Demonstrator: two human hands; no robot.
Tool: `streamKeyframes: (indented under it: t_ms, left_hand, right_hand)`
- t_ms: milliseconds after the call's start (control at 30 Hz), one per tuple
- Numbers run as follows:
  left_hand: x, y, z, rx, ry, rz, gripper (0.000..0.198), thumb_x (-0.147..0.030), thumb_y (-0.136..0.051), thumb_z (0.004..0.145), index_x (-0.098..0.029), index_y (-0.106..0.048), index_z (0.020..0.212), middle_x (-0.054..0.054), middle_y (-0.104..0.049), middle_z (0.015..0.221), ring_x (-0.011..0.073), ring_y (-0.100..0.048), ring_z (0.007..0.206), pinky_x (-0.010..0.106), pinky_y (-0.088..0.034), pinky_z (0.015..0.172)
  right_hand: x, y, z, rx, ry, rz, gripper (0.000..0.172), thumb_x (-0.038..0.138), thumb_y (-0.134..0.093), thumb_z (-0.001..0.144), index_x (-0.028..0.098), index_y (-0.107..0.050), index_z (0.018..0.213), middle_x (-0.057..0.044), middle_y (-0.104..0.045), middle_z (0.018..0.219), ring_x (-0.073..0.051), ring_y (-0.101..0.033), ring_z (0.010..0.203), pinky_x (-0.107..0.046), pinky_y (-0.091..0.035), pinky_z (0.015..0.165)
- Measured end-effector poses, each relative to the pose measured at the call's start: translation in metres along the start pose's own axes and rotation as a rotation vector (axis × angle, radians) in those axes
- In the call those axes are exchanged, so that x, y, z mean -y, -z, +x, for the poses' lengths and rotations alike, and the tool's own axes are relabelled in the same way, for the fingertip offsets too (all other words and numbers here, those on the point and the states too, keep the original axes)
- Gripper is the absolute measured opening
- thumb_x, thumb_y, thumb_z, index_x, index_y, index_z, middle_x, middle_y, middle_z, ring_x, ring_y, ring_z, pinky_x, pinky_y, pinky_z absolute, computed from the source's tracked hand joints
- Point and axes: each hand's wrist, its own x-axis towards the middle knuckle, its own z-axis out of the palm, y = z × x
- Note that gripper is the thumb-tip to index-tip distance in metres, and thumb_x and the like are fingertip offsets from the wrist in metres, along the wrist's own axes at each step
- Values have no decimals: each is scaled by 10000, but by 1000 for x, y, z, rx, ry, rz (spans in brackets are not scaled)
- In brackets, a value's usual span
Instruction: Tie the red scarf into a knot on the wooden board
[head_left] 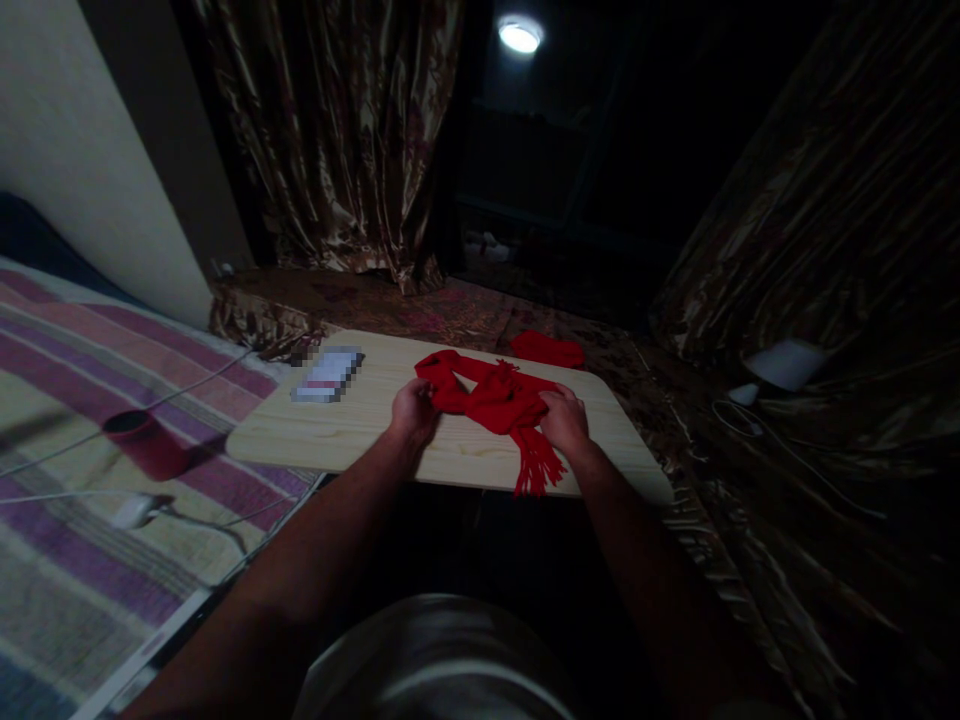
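A scarf point(491, 405) is solid bright red, and its fringe point(538, 465) is the same red. A second cloth point(547, 348) is also plain red. The table point(367, 430) is pale yellowish wood, streaked with fine grain. A blurred rectangle point(328, 375) shows whitish grey with a pinkish-red band. The bed cover point(67, 335) has stripes of purple, pink, cream and grey. The cup point(154, 450) is dark red, the plug point(135, 510) white. The curtain point(330, 130) is bronze-brown with a dim, flower-like pattern.

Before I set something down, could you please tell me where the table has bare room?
The table is bare between the pixelated item and left hand, and between the right hand and right edge. The red scarf crowds the middle.
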Motion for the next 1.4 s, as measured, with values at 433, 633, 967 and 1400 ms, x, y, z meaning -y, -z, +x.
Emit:
streamKeyframes:
  t_ms: [433,633,967,1400]
  left_hand:
    - [17,8,-3,250,-224,655,511,-57,-669,533,-217,-800,1000,106,-677,1385,322,-600,1304,444,-492,1074]
    - [23,17,0,386,-304,992,479,-107,-703,558,-187,-822,1015,133,-649,1441,349,-566,1366,486,-334,1237]
    - [26,13,1,73,-142,660,253,-32,-861,554,-137,-755,758,95,-747,704,195,-675,606,290,-549,629]
    - [16,3,-1,-60,-117,479,225,17,-754,607,-132,-662,749,79,-725,690,172,-674,539,269,-560,541]
  right_hand:
    - [55,13,-15,79,375,98,776,91,-589,769,209,-523,1534,-116,-577,1505,-261,-502,1380,-496,-210,1256]
    - [66,10,-17,302,331,225,643,239,-681,831,331,-622,1464,-68,-732,1248,-272,-645,1168,-435,-452,1080]
    - [64,18,1,46,-41,1210,411,294,-655,760,202,-803,1133,-64,-799,1126,-224,-726,1009,-362,-561,925]
    - [-13,50,36,-629,-257,1217,892,291,-640,691,176,-469,1559,-133,-634,1391,-257,-660,1171,-462,-556,1001]
